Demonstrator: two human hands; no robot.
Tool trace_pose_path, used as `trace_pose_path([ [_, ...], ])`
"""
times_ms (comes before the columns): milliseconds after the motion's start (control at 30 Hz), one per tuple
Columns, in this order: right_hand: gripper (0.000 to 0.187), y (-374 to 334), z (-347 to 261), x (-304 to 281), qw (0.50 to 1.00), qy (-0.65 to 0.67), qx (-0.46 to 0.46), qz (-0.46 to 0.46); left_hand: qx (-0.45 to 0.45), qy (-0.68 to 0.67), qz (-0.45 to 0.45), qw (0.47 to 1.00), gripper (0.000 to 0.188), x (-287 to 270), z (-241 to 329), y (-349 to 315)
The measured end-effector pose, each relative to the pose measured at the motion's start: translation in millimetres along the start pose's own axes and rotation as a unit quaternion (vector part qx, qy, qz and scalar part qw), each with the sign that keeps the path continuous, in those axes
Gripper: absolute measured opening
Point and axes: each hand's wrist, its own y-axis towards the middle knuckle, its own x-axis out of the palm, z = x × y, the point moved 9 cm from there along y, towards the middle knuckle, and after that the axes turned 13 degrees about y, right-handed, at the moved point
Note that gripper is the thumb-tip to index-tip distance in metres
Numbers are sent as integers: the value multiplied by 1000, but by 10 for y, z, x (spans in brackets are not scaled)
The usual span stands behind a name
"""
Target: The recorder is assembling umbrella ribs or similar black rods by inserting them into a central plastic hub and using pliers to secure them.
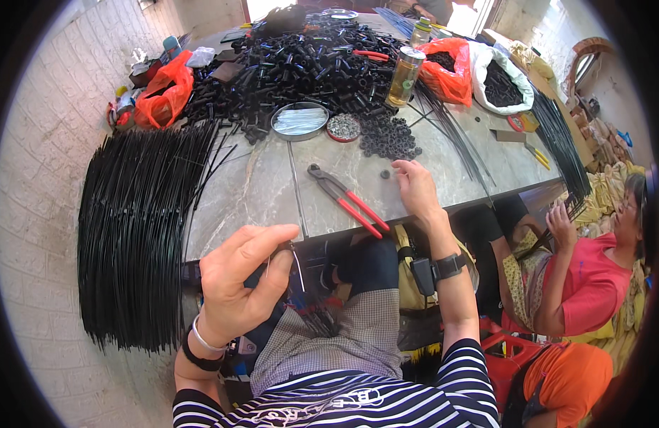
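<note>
- Left hand (238, 282) raised off the table edge, thumb and forefinger pinched narrow on a thin wire pin (298, 265) — pin hanging down from the fingertips, free end over the lap.
- Right hand (415, 187) flat-ish on the stone table (258, 192), fingers loosely spread, tips reaching at a small black ring (385, 173) lying just beside them; nothing gripped (cannot tell whether a fingertip touches the ring).
- Red-handled pincers (347, 200) lying diagonal on the table between the two hands, jaws pointing away, untouched.
- Heap of black rings (390, 137) just beyond the right hand; bigger pile of black tube pieces (301, 64) farther back.
- Round metal dish (299, 120) holding pale pins, small tin of tiny parts (344, 128) beside it.
- Big fan of black ribs (133, 228) draped over the table's left side, hanging past the edge.
- Glass jar of yellowish liquid (404, 76), orange bags (165, 91) at the back and left.
- Second person in a red shirt (593, 282) seated at right, own hand near another rib bundle — separate from the wearer's hands.
- Risks, as judged: pin held only by a light pinch, so a slip likely drops it into the lap or floor clutter; lone ring is small and may skid away when nudged; sharp pin end near the fingers — prick possible.
</note>
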Motion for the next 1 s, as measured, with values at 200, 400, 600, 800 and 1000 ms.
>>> trace_pose_path([
  [200,21,10,-65,30,1000,14,1,-8,10,0,11,1000,30,4,39,13],
  [400,22,34,-194,157,997,-65,16,-27,16,6,14,1000,30,-11,85,16],
  [600,24,-26,-421,160,961,236,88,-109,38,17,25,999,29,22,135,83],
  [800,23,-516,-2507,-346,885,387,-124,-226,-58,-73,30,995,42,65,5,16],
  [1000,18,-612,-2939,-404,911,273,-139,-274,-25,-78,36,996,34,119,30,57],
])
